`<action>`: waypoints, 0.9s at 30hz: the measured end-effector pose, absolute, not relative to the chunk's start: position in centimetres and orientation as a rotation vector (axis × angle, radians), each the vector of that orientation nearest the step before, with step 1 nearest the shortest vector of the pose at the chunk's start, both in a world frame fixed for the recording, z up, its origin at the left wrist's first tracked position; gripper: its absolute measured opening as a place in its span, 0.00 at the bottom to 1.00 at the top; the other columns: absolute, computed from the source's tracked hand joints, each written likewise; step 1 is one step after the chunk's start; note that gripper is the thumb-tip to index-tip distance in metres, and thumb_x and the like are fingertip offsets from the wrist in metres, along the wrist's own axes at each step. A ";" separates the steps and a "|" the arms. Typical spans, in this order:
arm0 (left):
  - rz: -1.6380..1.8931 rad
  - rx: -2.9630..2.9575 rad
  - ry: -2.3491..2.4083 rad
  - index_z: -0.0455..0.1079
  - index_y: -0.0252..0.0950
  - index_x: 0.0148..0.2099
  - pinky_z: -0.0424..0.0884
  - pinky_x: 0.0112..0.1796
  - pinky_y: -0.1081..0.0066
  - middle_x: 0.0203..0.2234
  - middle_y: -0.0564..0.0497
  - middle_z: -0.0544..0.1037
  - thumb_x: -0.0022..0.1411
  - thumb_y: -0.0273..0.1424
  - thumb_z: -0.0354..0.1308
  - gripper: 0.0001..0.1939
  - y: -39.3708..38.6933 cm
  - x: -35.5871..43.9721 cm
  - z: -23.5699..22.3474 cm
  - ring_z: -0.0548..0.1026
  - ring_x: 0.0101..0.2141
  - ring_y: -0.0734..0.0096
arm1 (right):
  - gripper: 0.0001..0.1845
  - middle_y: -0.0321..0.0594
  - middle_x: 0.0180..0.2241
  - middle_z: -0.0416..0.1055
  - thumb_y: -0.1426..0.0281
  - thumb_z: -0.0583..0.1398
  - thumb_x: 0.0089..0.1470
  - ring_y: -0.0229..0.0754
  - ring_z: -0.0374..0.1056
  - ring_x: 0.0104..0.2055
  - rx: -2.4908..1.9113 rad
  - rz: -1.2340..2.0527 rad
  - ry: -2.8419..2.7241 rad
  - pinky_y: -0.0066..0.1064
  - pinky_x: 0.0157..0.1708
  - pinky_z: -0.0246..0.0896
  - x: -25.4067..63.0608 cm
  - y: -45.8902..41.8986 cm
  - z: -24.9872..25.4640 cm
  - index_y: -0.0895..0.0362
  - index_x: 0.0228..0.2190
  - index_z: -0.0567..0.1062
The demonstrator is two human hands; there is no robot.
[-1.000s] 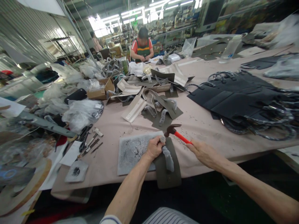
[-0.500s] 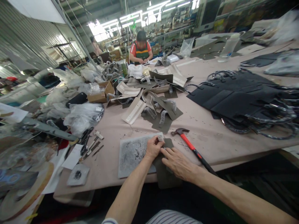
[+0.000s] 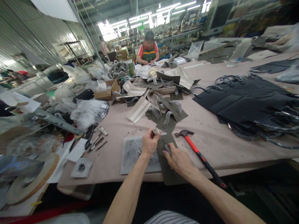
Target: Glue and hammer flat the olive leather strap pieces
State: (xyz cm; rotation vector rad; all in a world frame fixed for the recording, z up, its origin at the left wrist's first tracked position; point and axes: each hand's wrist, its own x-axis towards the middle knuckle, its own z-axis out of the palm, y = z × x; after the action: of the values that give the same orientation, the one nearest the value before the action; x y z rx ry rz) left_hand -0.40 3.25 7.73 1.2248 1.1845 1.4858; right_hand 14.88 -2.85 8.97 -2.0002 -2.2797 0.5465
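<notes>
My left hand [image 3: 149, 143] is closed on a small metal punch tool [image 3: 156, 131], held just above the top edge of a dark olive leather piece [image 3: 168, 172] at the table's near edge. My right hand [image 3: 179, 159] rests on that leather piece, fingers curled around its plastic-wrapped strap [image 3: 167, 148]. A scuffed grey cutting pad [image 3: 132, 154] lies under and left of my left hand. A hammer [image 3: 198, 152] with a red-and-black handle lies on the table just right of my right hand, untouched.
Olive and beige leather parts [image 3: 161, 102] are heaped mid-table, black panels with handles [image 3: 247, 102] to the right. Scissors and small tools [image 3: 92, 137] lie left, beside plastic bags [image 3: 88, 112]. A person in an orange shirt [image 3: 148, 51] works at the far end.
One second ago my right hand held the hammer over the punch. It has since laid the hammer down on the table and moved onto the leather piece's strap. My left hand keeps the punch.
</notes>
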 end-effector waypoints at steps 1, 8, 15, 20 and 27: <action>1.449 1.198 1.181 0.74 0.35 0.37 0.75 0.39 0.72 0.31 0.51 0.81 0.55 0.30 0.66 0.07 3.3 -0.1 6.3 0.78 0.33 0.70 | 0.14 0.49 0.36 0.78 0.60 0.52 0.67 0.51 0.77 0.39 -2.004 0.579 -2.252 0.33 0.32 0.56 14.7 -3.0 8.4 0.57 0.46 0.67; 1.361 1.027 1.129 0.71 0.35 0.39 0.76 0.42 0.68 0.32 0.51 0.82 0.53 0.32 0.67 0.12 5.0 1.8 0.0 0.81 0.35 0.68 | 0.25 0.52 0.39 0.79 0.53 0.51 0.67 0.53 0.76 0.42 -1.909 0.782 -2.158 0.35 0.37 0.60 14.2 -3.8 6.3 0.60 0.53 0.68; 1.283 1.097 1.144 0.71 0.35 0.39 0.76 0.42 0.68 0.32 0.50 0.82 0.56 0.35 0.66 0.11 5.3 1.6 -1.5 0.81 0.36 0.67 | 0.24 0.54 0.48 0.73 0.57 0.49 0.67 0.52 0.70 0.46 -1.986 0.369 -1.939 0.39 0.46 0.62 20.2 -2.4 4.0 0.59 0.52 0.71; 1.248 1.194 1.148 0.72 0.35 0.39 0.75 0.44 0.67 0.32 0.50 0.81 0.58 0.34 0.65 0.09 5.1 1.6 -1.4 0.80 0.36 0.67 | 0.21 0.54 0.42 0.70 0.58 0.52 0.64 0.54 0.69 0.43 -2.309 0.215 -2.055 0.39 0.39 0.61 26.1 -1.9 2.3 0.61 0.46 0.72; 1.202 1.249 1.191 0.72 0.35 0.38 0.75 0.42 0.68 0.31 0.49 0.81 0.58 0.32 0.64 0.07 5.2 1.7 -1.0 0.79 0.35 0.67 | 0.11 0.49 0.38 0.71 0.65 0.52 0.62 0.50 0.70 0.38 -2.348 0.612 -1.968 0.37 0.35 0.58 27.1 -1.6 1.8 0.58 0.40 0.69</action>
State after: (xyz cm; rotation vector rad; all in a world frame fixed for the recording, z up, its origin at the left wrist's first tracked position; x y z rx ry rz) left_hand 1.68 5.16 -1.03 1.2488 1.1912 1.2017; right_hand 27.11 -1.65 1.80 -2.3481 -1.9676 0.6123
